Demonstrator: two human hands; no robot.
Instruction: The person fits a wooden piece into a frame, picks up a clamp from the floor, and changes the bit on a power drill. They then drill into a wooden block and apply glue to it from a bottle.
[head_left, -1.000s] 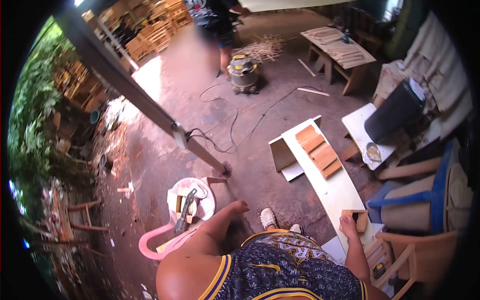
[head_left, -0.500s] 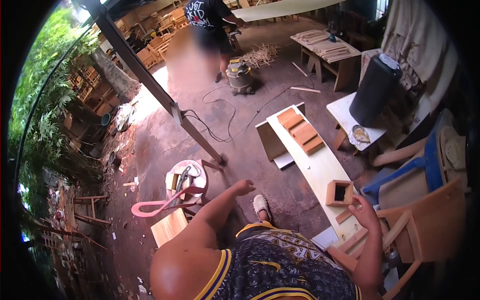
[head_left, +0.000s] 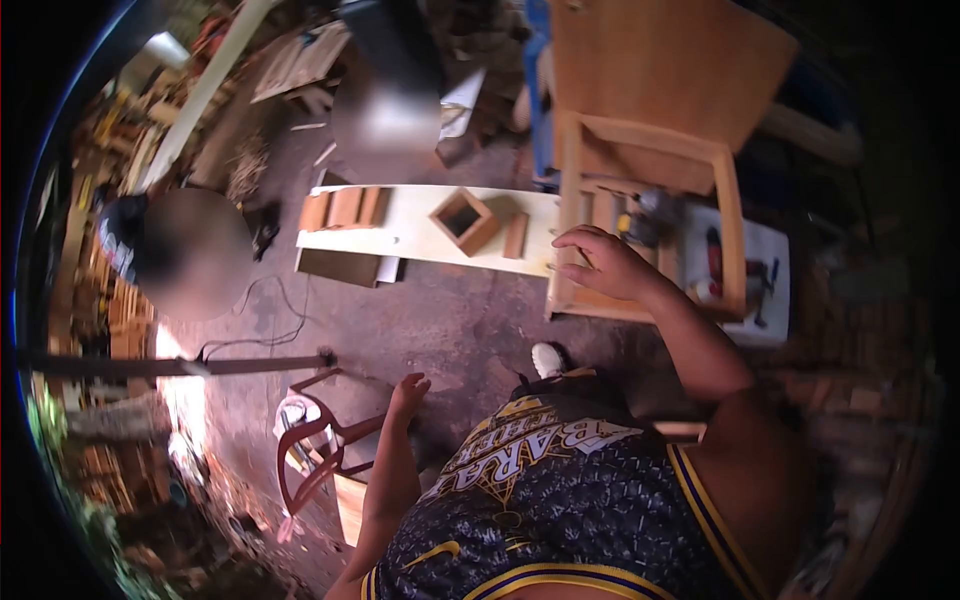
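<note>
My right hand [head_left: 605, 262] has its fingers apart and bare, at the near end of a pale board [head_left: 420, 252] and over the edge of an open wooden frame [head_left: 735, 200]. A small strip of wood [head_left: 516, 235] lies on the board just beyond my fingertips. Further along stands a square wooden box [head_left: 465, 222], its dark opening facing up, and at the far end are several brown wooden panels [head_left: 342, 208]. Inside the frame sits a power drill [head_left: 645, 218] with a yellow part. My left hand [head_left: 408, 393] hangs over the floor, open, near a chair [head_left: 345, 432].
Items lie on the chair seat, with a pale wooden piece [head_left: 350, 505] below it. A post [head_left: 170, 365] stands at left, cables [head_left: 250, 315] trailing beside it. Red-handled tools [head_left: 713, 255] lie at right. A person [head_left: 120, 240] is at far left.
My view has swung to the right, bringing the frame and tools into sight. My right hand has moved from beside the wooden box to the frame's edge. The box stays on the board.
</note>
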